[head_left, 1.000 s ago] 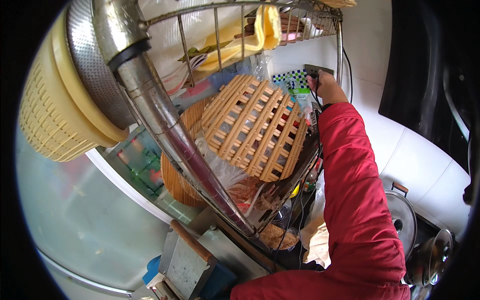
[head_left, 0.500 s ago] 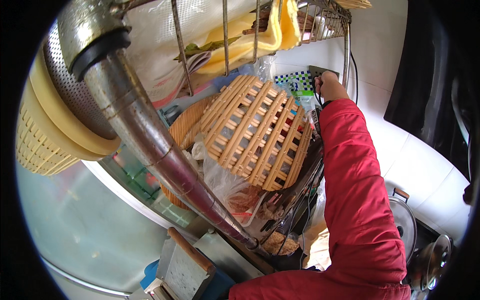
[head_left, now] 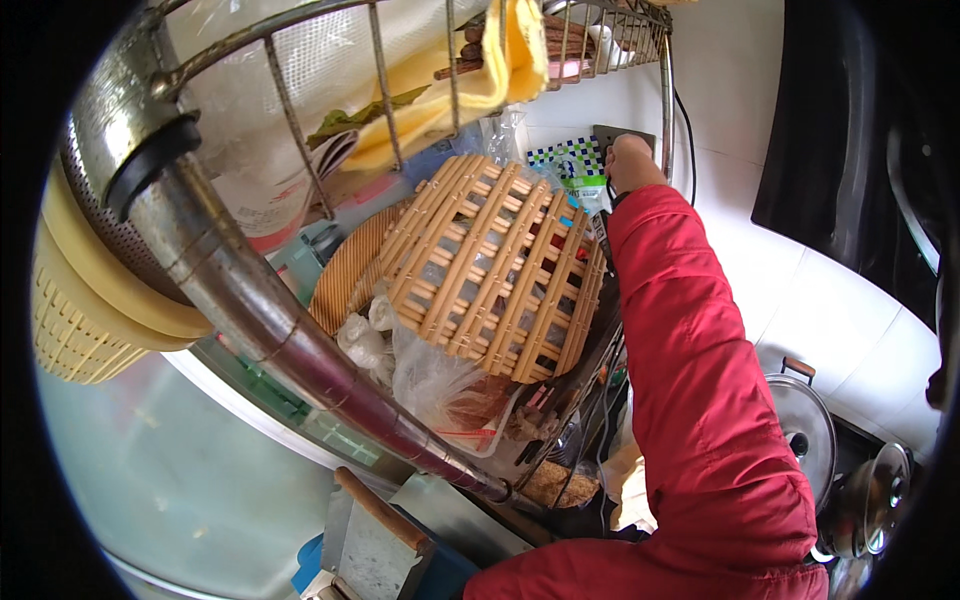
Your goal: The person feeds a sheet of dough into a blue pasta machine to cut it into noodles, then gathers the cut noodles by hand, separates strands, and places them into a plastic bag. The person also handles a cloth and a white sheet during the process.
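Observation:
My right hand (head_left: pixel 632 162) reaches to the far wall, its arm in a red sleeve (head_left: pixel 690 350). The fingers are curled closed against a dark grey wall plate (head_left: pixel 643 139), which looks like a socket. A short black cord (head_left: pixel 610 190) comes out below the fingers; whatever they grip is hidden behind the hand. Close to the hand's left lies a green, blue and white checked packet (head_left: pixel 572 160). A slatted bamboo basket (head_left: pixel 490 270) sits tilted nearer to me, left of the forearm. My left hand is out of view.
A rusty metal rack post (head_left: pixel 280 320) slants across the left, with a wire shelf (head_left: pixel 380 85) holding a yellow cloth (head_left: pixel 440 115) above. Yellow plastic baskets (head_left: pixel 90 310) hang far left. Lidded pots (head_left: pixel 805 435) stand at right. Plastic bags (head_left: pixel 430 375) lie below the bamboo basket.
The view has shifted slightly, so the rack, basket and arm appear further left. My right hand stays closed at the wall plate.

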`<state>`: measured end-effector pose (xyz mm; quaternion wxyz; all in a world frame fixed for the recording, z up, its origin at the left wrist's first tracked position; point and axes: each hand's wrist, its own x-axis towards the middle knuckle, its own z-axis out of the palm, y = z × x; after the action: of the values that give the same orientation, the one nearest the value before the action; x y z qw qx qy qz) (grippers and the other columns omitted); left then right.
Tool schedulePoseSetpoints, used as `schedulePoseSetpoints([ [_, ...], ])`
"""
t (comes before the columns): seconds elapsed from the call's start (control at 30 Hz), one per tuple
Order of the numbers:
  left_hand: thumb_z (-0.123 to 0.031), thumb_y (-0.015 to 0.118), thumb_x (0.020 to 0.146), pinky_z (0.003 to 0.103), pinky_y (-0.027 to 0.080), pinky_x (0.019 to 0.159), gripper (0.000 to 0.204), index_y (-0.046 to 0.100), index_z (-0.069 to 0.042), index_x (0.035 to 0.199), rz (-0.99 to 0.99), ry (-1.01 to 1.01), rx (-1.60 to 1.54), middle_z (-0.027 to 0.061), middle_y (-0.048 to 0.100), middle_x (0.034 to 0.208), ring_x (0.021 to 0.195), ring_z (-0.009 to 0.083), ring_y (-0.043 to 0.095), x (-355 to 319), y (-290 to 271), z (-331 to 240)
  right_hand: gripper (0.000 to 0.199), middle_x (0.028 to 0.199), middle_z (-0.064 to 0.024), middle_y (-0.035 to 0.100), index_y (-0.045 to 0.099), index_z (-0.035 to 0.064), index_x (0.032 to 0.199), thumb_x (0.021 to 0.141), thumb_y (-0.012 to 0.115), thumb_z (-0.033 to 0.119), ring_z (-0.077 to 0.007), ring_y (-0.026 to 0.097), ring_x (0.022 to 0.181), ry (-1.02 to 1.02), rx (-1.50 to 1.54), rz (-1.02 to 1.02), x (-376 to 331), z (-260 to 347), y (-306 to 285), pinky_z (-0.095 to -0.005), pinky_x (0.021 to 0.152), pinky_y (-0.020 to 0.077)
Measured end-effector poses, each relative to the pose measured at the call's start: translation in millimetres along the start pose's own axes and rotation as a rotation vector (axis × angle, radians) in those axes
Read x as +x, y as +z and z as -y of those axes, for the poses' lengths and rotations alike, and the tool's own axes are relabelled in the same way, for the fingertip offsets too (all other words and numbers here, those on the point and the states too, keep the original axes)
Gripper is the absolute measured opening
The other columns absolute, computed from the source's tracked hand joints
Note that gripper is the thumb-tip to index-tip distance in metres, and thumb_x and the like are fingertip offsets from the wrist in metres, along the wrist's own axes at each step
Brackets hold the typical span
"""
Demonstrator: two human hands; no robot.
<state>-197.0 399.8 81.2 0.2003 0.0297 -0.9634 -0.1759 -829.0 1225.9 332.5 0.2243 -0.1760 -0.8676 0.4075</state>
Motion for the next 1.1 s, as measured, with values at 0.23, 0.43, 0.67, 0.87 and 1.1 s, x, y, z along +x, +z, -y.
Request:
schedulePoseSetpoints([
  [0.23,-0.033,0.063,0.084,0.053,0.034,0.105,0.052,0.053,-0.005,0.126,0.106,0.007,0.055,0.0262,0.044,0.136,0.126,0.0466,0.040,4,-15,-10,0.036,0.051,-0.0059,0.047,0.049,0.0072,0.061,0.094,0.042,0.018,-0.0189,0.043,0.040,0.091,0.225,-0.132,14,-16,14,-0.0350,0.041,0.0368],
  [0.43,-0.033,0.063,0.084,0.053,0.033,0.106,0.054,0.050,-0.008,0.131,0.031,0.028,0.016,0.0243,0.042,0.139,0.128,0.0461,0.038,3,-10,-6,0.028,0.063,-0.0056,0.055,0.057,0.0106,0.068,0.091,0.049,0.024,-0.0207,0.052,0.056,0.030,0.071,-0.140,12,6,22,-0.0350,0.055,0.0428],
  [0.67,-0.029,0.072,0.080,0.053,0.036,0.103,0.059,0.050,-0.006,0.129,-0.033,0.068,0.045,0.0247,0.040,0.139,0.126,0.0452,0.040,-5,-6,10,0.019,0.093,-0.0039,0.071,0.074,0.0197,0.086,0.083,0.066,0.037,-0.0236,0.065,0.090,-0.234,-0.756,0.002,-39,103,7,-0.0323,0.082,0.0528],
  [0.87,-0.032,0.073,0.079,0.056,0.035,0.103,0.065,0.048,-0.004,0.131,-0.036,0.162,0.017,0.0268,0.039,0.138,0.124,0.0477,0.040,4,-13,-3,0.032,0.055,-0.0072,0.046,0.047,0.0068,0.075,0.094,0.041,0.031,-0.0176,0.041,0.040,0.249,1.034,-0.131,-211,172,-57,-0.0352,0.037,0.0279],
  [1.1,-0.027,0.063,0.084,0.054,0.033,0.105,0.054,0.048,0.000,0.129,0.006,0.439,-0.421,0.0299,0.041,0.137,0.125,0.0493,0.040,-2,-29,-13,0.036,0.054,0.0026,0.035,0.046,0.0121,0.085,0.098,0.042,0.046,-0.0096,0.028,0.041,0.204,1.033,0.010,-380,211,-122,-0.0265,0.038,0.0239],
])
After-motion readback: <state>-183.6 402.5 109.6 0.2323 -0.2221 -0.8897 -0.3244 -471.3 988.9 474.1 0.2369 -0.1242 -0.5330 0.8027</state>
